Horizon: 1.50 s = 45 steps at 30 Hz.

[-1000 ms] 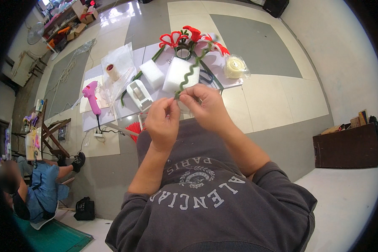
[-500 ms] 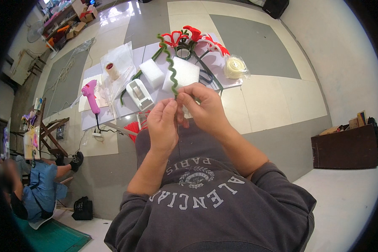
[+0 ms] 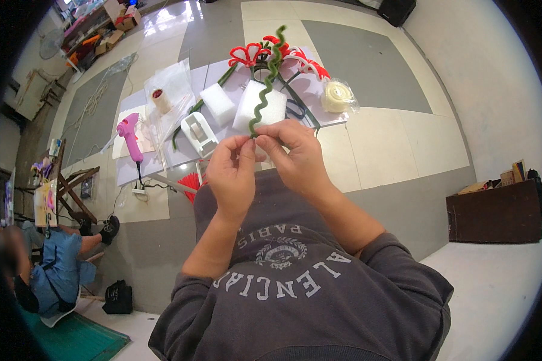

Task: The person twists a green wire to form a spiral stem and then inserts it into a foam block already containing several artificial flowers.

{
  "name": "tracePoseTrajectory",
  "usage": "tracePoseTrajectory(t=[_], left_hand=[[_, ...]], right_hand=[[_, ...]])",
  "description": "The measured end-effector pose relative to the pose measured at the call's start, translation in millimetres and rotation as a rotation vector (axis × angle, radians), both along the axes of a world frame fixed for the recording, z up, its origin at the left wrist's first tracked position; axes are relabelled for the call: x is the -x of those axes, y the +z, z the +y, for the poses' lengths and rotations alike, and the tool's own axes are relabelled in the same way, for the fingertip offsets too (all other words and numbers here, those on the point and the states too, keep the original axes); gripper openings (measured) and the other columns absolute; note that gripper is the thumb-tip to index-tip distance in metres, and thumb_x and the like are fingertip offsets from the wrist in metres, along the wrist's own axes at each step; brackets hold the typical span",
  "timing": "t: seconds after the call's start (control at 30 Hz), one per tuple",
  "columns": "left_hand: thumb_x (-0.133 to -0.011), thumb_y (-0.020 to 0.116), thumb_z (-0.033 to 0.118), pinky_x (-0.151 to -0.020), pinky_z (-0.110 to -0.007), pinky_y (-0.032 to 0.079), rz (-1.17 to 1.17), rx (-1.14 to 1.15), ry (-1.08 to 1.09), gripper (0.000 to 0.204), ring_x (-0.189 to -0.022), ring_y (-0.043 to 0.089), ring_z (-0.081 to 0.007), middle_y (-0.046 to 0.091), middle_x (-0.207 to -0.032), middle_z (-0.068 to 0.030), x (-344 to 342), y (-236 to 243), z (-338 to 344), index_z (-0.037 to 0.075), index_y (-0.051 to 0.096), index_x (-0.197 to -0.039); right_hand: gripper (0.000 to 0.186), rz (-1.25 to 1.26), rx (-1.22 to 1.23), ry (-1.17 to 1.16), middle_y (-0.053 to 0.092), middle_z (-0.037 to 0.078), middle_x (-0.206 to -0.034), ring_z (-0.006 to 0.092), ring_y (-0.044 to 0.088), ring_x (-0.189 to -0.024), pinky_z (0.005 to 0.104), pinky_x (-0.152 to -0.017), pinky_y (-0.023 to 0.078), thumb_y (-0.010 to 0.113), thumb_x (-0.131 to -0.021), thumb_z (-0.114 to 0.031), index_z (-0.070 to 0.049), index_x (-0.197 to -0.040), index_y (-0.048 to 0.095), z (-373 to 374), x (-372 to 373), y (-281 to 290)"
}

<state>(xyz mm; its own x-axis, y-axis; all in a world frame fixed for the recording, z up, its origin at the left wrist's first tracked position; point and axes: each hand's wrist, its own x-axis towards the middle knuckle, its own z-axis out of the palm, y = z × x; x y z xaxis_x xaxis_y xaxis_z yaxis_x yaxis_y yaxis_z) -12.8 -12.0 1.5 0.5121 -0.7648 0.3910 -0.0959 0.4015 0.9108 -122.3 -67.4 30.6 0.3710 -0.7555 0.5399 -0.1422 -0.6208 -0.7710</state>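
Note:
A wavy green pipe cleaner [image 3: 261, 102] rises from between my fingertips, its far end leaning right over the table. Both hands pinch its near end: my left hand [image 3: 232, 174] with thumb and fingers closed, my right hand [image 3: 296, 157] closed just beside it, fingertips nearly touching. Behind the pipe cleaner stands a white foam block [image 3: 244, 111], partly hidden by it. Red and white pipe-cleaner flowers [image 3: 247, 55] with green stems lie at the table's far side. A smaller foam block [image 3: 218, 104] and a white tape dispenser [image 3: 199, 135] are left of the large block.
On the white table [image 3: 180, 153] lie a pink glue gun [image 3: 128, 135], a tape roll [image 3: 160, 100] on clear plastic bags, and a wrapped cream roll [image 3: 337, 96] at right. Red pipe cleaners [image 3: 191, 185] sit below the near edge. A seated person [image 3: 60, 265] is at far left.
The green pipe cleaner's far end has swung right and away from me, now crossing the flowers. My hands stay close together, the left one turned slightly.

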Motion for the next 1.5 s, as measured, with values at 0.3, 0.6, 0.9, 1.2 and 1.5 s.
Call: tracePoseTrajectory(t=[0.3,0.6,0.9,1.2,1.5], left_hand=[[-0.091,0.05,0.01,-0.051,-0.023,0.046,0.316,-0.068,-0.227,0.017,-0.058,0.052,-0.0083,0.055,-0.072,-0.0028,0.5,9.0,5.1,-0.005,0.053,-0.099],[-0.091,0.05,0.012,-0.048,-0.024,0.042,0.647,-0.09,-0.524,0.017,-0.055,0.044,-0.0081,0.05,-0.07,-0.0012,-12.4,13.8,5.1,-0.003,0.054,-0.1],[-0.089,0.052,0.009,-0.055,-0.025,0.046,0.624,-0.12,-0.572,0.017,-0.062,0.051,-0.0098,0.054,-0.075,-0.004,-15.5,8.0,1.8,-0.003,0.053,-0.101],[-0.081,0.06,-0.002,-0.062,-0.026,0.049,-0.39,0.06,0.171,0.009,-0.068,0.059,-0.014,0.06,-0.078,-0.0079,-3.2,5.2,-4.4,-0.002,0.058,-0.09],[-0.088,0.052,0.003,-0.053,-0.023,0.046,-0.003,-0.045,-0.051,0.008,-0.063,0.056,-0.01,0.057,-0.074,-0.0054,-0.5,3.9,-3.4,-0.004,0.055,-0.091]], right_hand=[[0.014,-0.067,-0.177,0.125,0.063,0.013,-0.079,0.0191,0.061,-0.072,0.0282,-0.064,0.047,0.064,-0.078,-0.008,0.004,-0.086,0.063,-2.7,2.1,15.0],[0.012,-0.121,-0.351,0.251,0.061,0.005,-0.078,0.0101,0.056,-0.073,0.0247,-0.067,0.045,0.063,-0.08,-0.009,0.002,-0.085,0.062,-6.2,3.9,14.6],[0.01,-0.306,-0.586,0.333,0.058,0.003,-0.075,0.0079,0.053,-0.07,0.0229,-0.064,0.043,0.061,-0.08,-0.007,0.003,-0.08,0.06,-8.6,3.6,7.3],[0.012,-0.236,-0.248,0.057,0.061,0.008,-0.074,0.0121,0.057,-0.067,0.0254,-0.062,0.045,0.065,-0.078,-0.008,0.003,-0.081,0.063,-2.1,-6.1,-0.1],[0.011,-0.151,-0.206,0.123,0.062,0.012,-0.075,0.0164,0.059,-0.065,0.0265,-0.06,0.046,0.064,-0.077,-0.004,0.004,-0.084,0.064,-7.2,-3.0,4.0]])
